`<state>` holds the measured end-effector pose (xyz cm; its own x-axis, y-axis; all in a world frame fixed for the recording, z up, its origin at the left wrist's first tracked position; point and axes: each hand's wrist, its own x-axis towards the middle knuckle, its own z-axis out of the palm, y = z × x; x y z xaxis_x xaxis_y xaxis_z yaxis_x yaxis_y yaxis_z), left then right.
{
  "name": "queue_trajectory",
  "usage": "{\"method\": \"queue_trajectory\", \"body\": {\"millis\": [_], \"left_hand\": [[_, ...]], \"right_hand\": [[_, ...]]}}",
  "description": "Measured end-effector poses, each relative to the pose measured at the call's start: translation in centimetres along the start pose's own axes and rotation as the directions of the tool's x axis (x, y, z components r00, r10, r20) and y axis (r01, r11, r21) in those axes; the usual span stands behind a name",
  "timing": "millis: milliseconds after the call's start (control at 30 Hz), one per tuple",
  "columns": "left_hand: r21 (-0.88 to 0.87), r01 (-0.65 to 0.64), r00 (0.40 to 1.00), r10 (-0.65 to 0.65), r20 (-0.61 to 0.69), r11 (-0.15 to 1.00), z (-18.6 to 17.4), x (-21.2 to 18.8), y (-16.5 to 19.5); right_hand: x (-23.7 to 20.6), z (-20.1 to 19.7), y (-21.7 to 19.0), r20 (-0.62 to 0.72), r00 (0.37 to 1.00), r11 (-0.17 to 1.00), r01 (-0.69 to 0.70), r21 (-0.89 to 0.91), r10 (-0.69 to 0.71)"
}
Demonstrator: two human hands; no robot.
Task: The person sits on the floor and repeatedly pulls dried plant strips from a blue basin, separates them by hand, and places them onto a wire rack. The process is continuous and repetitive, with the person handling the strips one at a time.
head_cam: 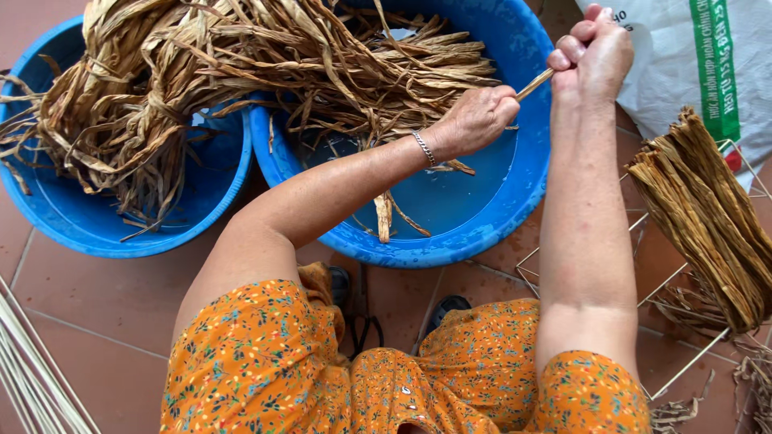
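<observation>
Dried tan strip [534,83] spans the gap between both hands, above the far rim of the nearer blue basin [450,241]. Left hand [474,120]: grip closed on the strip's lower end. Right hand [593,55]: grip closed on its upper end. Long axis rises from left hand up and rightward to right hand; neither hand stands off it. Loose fibre mass [241,56] lies left, across both basins. Bundled strips [708,217] rest on a wire rack [667,281], right.
</observation>
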<state>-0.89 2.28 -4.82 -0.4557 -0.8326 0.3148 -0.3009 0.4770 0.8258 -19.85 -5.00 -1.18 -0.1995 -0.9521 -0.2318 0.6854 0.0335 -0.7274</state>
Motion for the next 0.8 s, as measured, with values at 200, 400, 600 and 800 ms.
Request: {"method": "queue_trajectory", "body": {"millis": [200, 400, 600, 800], "left_hand": [[0.213, -0.274, 0.939, 0.214, 0.268, 0.938, 0.5, -4.0, -0.7], [0.257, -0.487, 0.867, 0.427, 0.256, 0.835, 0.1, -6.8, -2.4], [0.181, -0.274, 0.92, 0.203, 0.335, 0.944, -1.2, -9.1, -3.9], [0.038, -0.097, 0.929, 0.077, 0.362, 0.995, -3.1, -11.8, -4.6]], "right_hand": [[-0.5, -3.7, -2.8, -0.196, 0.972, 0.991, 0.121, -0.052, -0.129], [-0.9, -6.3, -4.1, -0.315, 0.918, 0.97, 0.213, -0.118, -0.24], [-1.2, -7.9, -5.6, -0.366, 0.898, 0.968, 0.246, -0.048, -0.246], [-1.6, -10.0, -7.1, -0.504, 0.79, 0.936, 0.315, -0.155, -0.349]]}}
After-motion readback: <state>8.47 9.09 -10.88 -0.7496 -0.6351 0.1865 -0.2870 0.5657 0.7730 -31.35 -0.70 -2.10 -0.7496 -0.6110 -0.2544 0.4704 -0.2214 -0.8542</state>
